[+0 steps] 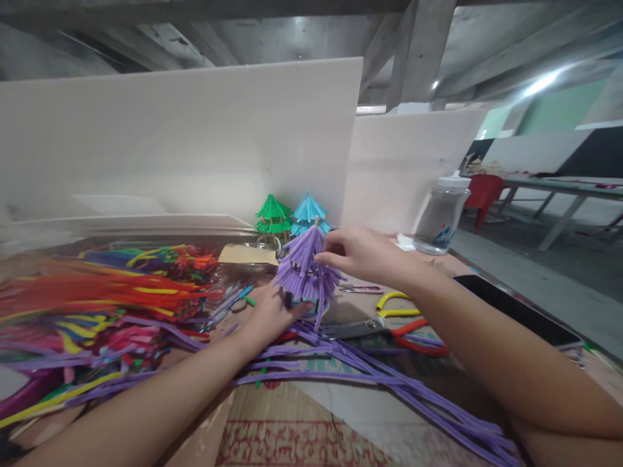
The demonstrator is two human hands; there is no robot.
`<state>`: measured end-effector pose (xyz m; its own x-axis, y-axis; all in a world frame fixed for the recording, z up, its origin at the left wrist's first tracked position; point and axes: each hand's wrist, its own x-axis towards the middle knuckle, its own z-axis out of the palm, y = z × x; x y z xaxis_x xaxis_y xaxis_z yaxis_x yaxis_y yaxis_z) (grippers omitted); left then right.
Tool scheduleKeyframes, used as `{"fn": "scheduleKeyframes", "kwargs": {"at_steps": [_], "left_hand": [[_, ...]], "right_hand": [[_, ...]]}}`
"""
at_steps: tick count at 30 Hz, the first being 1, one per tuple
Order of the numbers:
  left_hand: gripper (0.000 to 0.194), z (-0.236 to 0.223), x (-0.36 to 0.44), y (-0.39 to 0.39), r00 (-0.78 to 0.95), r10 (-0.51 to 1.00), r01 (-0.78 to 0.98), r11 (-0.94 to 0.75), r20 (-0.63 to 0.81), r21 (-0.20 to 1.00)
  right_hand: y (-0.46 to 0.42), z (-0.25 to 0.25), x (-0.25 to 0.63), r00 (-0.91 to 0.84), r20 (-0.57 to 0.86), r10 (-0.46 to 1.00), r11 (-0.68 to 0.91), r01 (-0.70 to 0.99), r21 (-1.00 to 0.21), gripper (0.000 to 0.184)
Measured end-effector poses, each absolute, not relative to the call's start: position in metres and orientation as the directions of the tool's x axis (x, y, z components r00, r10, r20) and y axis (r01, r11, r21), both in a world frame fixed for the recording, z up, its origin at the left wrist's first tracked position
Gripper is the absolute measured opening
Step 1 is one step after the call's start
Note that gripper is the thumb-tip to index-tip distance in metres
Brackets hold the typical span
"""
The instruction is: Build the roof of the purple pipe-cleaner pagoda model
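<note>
A small two-tiered purple pipe-cleaner pagoda [304,275] with a pale stick tip at its top stands upright in front of me. My left hand [280,308] grips it low down, the thumb at the front; the other fingers are mostly hidden behind. At its upper right side, my right hand [357,256] is closed, thumb and index finger pinching a purple pipe cleaner that hangs down the front. Loose purple pipe cleaners [384,370] cross the table just below. To the right lie scissors [413,331] with orange and yellow handles, blades pointing toward the pagoda.
Behind stand a green pagoda [273,214] and a blue pagoda [309,211]. Bundles of orange pipe cleaners [111,292] and other colours fill the left side. Thread snips [363,289], a phone [516,311] and a water bottle [440,217] are on the right. White boards [195,143] close off the back.
</note>
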<state>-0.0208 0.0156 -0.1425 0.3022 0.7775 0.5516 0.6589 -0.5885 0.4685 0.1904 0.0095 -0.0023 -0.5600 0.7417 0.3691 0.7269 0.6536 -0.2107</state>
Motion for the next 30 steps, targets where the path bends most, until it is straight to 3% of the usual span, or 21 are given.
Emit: {"fn": "scheduleKeyframes", "kwargs": {"at_steps": [7, 16, 22, 30], "left_hand": [[0.050, -0.141, -0.020, 0.016, 0.323, 0.749, 0.635, -0.625, 0.578, 0.454], [0.034, -0.139, -0.019, 0.014, 0.292, 0.768, 0.663, -0.592, 0.569, 0.459], [0.032, -0.141, -0.021, 0.015, 0.258, 0.753, 0.663, -0.594, 0.605, 0.456], [0.030, -0.146, -0.023, 0.018, 0.248, 0.760, 0.680, -0.578, 0.600, 0.451]], "right_hand": [[-0.009, 0.005, 0.186, -0.530, 0.374, 0.761, 0.588, 0.808, -0.052, 0.023], [-0.005, -0.001, 0.184, -0.536, 0.377, 0.755, 0.571, 0.820, 0.021, 0.032], [-0.009, -0.001, 0.179, -0.508, 0.390, 0.768, 0.508, 0.854, 0.111, 0.031], [-0.010, -0.002, 0.178, -0.508, 0.384, 0.771, 0.500, 0.856, 0.130, 0.030]]}}
